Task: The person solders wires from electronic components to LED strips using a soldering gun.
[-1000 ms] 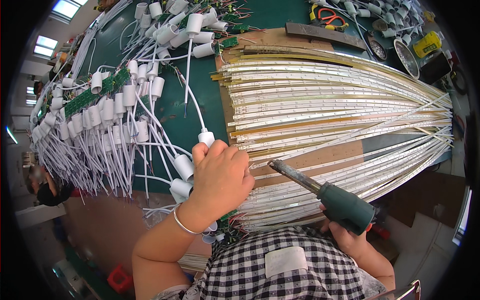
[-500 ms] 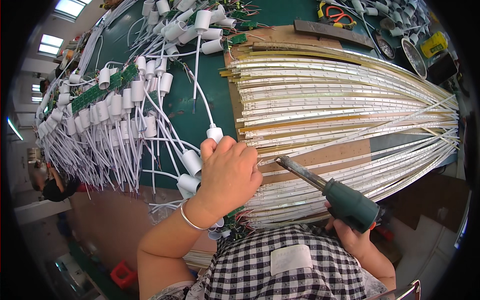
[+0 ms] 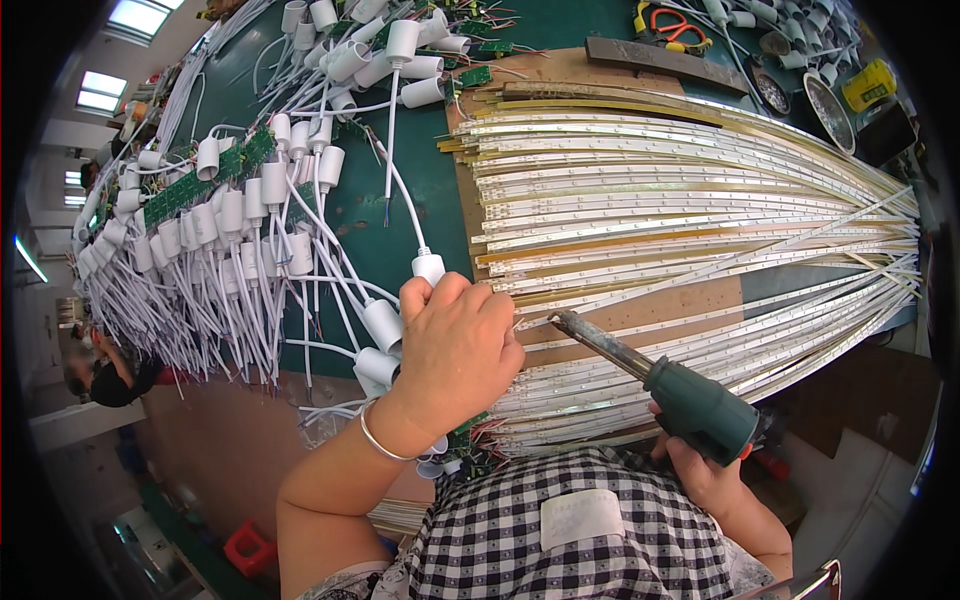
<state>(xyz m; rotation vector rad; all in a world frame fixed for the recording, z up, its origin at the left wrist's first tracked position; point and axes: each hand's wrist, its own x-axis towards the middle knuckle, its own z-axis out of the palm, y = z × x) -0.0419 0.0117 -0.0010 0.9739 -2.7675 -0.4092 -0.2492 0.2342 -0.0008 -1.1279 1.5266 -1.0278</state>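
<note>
Gripping a soldering iron (image 3: 655, 385) by its dark green handle, the person's right hand (image 3: 705, 470) is wrapped closed around the tool at the lower right of the head view, the metal tip angled up and to the left and ending just beside the fingers of the left hand (image 3: 455, 350). The left hand is curled shut, knuckles up, over the near ends of the LED strips (image 3: 680, 215); what exactly sits under its fingers cannot be told, though a white lamp socket (image 3: 428, 266) on a white cable pokes out just above the thumb side. A thin silver bangle (image 3: 380, 440) circles the left wrist.

The long pale LED strips lie fanned in a thick bundle across a brown board (image 3: 650, 305) on the green tabletop (image 3: 400, 215), converging toward the right rim. To the left, a mass of white lamp sockets with trailing white wires (image 3: 215, 250) covers the tabletop, with green circuit boards (image 3: 200, 180) among them. Orange-handled pliers (image 3: 665, 20) and a yellow tool (image 3: 868, 82) rest at the far edge. The person's black-and-white checked shirt (image 3: 560, 530) fills the lower centre.
</note>
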